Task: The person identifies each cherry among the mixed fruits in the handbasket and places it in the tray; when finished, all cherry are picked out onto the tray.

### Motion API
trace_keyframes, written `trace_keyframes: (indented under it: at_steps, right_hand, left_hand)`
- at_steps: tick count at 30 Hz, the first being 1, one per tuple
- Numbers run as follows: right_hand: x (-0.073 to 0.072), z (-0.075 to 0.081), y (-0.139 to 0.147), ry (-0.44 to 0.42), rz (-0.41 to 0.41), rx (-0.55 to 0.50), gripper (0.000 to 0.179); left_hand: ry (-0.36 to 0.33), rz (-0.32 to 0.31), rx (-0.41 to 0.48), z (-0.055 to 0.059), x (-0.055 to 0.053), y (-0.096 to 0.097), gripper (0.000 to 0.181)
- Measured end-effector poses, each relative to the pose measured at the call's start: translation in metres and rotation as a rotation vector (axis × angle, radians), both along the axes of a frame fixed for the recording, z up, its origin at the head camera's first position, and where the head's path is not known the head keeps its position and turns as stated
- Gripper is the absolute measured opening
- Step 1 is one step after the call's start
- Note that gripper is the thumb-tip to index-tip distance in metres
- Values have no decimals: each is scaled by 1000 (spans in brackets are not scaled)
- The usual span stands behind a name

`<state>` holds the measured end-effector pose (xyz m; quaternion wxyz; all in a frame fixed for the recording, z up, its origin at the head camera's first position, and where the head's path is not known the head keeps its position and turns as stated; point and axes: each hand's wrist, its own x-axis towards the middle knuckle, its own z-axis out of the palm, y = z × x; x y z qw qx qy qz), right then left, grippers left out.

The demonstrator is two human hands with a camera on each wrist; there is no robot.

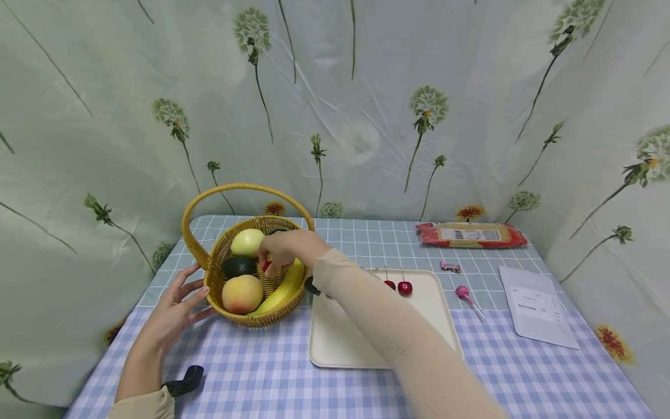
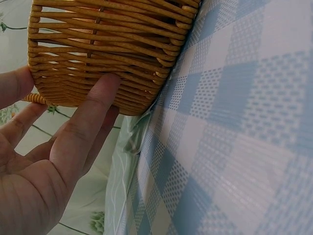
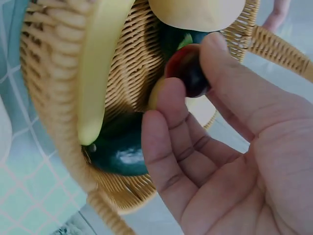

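Note:
My right hand reaches into the wicker basket. Thumb and fingertips pinch a small, smooth, dark red fruit with a green tip, held above the basket's floor. Around it lie a banana, a peach, a dark green avocado-like fruit and a pale yellow-green fruit. A glossy dark fruit or vegetable sits beside the banana's end, mostly behind my hand in the head view. My left hand rests its extended fingers against the basket's left outer side.
Right of the basket is a cream tray with stemmed cherries, partly covered by my right forearm. Farther right lie a pink lollipop, a small wrapped candy, a white pouch and a long red-ended package.

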<state>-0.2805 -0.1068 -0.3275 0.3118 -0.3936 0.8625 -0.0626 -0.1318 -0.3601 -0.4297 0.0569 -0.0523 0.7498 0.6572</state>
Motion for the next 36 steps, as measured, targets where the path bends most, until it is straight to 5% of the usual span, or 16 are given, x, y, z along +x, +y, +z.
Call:
trace_keyframes:
  at_steps: [9,18,28,36]
  right_hand:
    - [4,5,14,112,153,-191,25]
    - [13,16,36,117,164,-328,31]
    - [20,24,82,112,132,-420,25]
    - [27,22,142,102,18,-458,29]
  left_hand:
    - [-6,-4,-25,-2,2,-2,74]
    - [-19,0,-36,-2,3,-2,73]
    - [-17,-7,-57,-1,1,1,75]
    - [-21,-3,-60,-1,0,1,75]
